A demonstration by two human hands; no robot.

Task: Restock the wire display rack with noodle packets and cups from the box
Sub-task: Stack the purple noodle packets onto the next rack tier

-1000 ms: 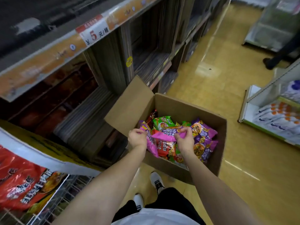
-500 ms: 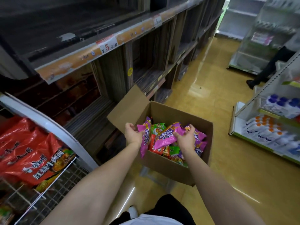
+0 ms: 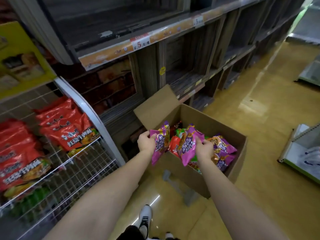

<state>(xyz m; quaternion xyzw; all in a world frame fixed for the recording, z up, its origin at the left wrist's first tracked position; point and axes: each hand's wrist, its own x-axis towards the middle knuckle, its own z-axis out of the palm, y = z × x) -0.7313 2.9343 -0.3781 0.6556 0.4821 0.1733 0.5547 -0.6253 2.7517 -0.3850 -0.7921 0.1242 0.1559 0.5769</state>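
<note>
Hands each grip one purple noodle packet: left hand point(image 3: 146, 141) holds one point(image 3: 160, 142), right hand point(image 3: 204, 148) another point(image 3: 187, 144). Below them sits the box point(image 3: 216, 125).

A white price tag point(image 3: 140, 43) with a red top, fixed to the orange strip along the shelf edge point(image 3: 110, 53), reads "¥ 5 元/桶". Farther right on the same strip, a second white tag point(image 3: 198, 21) shows a "5", its remaining print too blurred to read. The red noodle packets point(image 3: 66, 126) in the wire display rack point(image 3: 74, 172) carry white and yellow Chinese characters, of which "红烧牛肉面" can be made out; the print on the purple packets point(image 3: 187, 144) is not legible.
</note>
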